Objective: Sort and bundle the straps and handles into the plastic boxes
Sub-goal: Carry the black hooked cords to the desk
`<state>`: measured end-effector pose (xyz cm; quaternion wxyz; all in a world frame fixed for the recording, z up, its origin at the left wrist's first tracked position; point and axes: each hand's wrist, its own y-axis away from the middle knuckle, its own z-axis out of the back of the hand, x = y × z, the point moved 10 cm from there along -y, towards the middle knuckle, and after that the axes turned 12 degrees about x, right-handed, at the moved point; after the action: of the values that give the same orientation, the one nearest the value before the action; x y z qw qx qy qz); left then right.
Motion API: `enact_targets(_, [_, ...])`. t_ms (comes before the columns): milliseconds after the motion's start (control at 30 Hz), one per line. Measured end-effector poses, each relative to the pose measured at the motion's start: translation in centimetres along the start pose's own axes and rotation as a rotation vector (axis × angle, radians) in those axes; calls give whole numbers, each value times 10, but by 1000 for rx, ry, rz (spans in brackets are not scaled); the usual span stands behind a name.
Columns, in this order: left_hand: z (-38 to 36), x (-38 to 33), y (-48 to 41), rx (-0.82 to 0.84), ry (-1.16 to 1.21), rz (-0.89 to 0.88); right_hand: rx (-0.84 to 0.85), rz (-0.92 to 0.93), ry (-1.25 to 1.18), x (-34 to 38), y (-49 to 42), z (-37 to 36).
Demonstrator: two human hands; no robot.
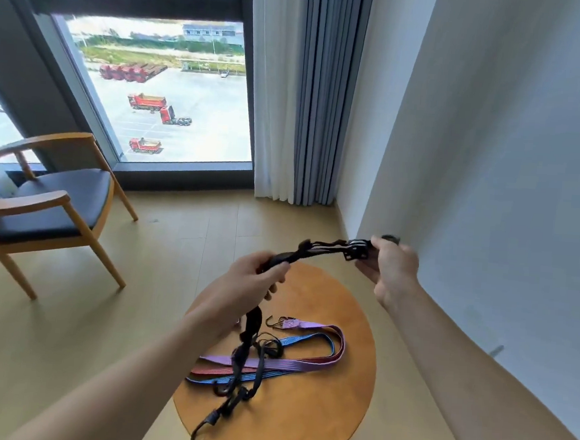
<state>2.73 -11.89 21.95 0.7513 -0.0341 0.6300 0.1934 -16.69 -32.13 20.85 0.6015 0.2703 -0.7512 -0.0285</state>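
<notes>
A black elastic strap (317,251) is stretched in the air between both hands above a small round wooden table (330,411). My left hand (255,277) grips its middle. My right hand (390,264) grips the end with the black plastic buckle. The rest of the black strap hangs down from my left hand onto the table, ending in a black hook (198,433) near the front edge. Flat purple (292,363), blue (293,343) and red straps lie tangled on the table, one with a metal hook (274,322). No plastic box is in view.
A wooden armchair with a dark seat (53,203) stands to the left. A white wall (491,165) runs close along the right of the table. Curtains (301,93) and a large window (160,90) are at the back. Wood floor surrounds the table.
</notes>
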Motion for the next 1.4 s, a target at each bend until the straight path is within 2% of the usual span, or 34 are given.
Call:
enact_targets(67, [7,-17,2,-63,-13,-78,-6,-32,-32,-22,6,8])
enact_targets(200, [17,-44,10,-180,60,-190,-19,-47,58,-55,29,16])
enact_targets(267, [16,-59,13,-177,103,-237,75,-64,102,-69,43,8])
enact_targets(367, [7,-80,18,-129,141,-290,301,-70,216,-89,64,-13])
enact_targets(467, [-1,-90,23,-104,180,-314,505,-64,441,-104,91,-40])
enact_targets(533, [-3,-96,28,-119,171,-329,596,-17,643,-111,107,-58])
enact_targets(600, [-4,-99,34,-132,165,-340,663,23,730,-118,118,-75])
enact_targets(733, [7,-97,42,-184,158,-342,770,-60,593,-135,132,-97])
enact_targets(967, [31,-89,50,-245,168,-344,1010,-208,78,-144,146,-121])
enact_targets(1033, [44,-85,49,-289,160,-332,1084,-267,11,-144,147,-127])
enact_targets(1133, [67,-58,45,-390,149,-183,1094,-270,91,-142,138,-125])
enact_targets(1200, [81,-16,38,-444,28,82,1033,-245,181,-143,125,-123])
enact_targets(1267, [80,38,41,-412,-13,398,936,-274,211,-152,111,-117])
enact_targets(1400, [29,143,72,-218,400,763,818,-348,383,-186,92,-111])
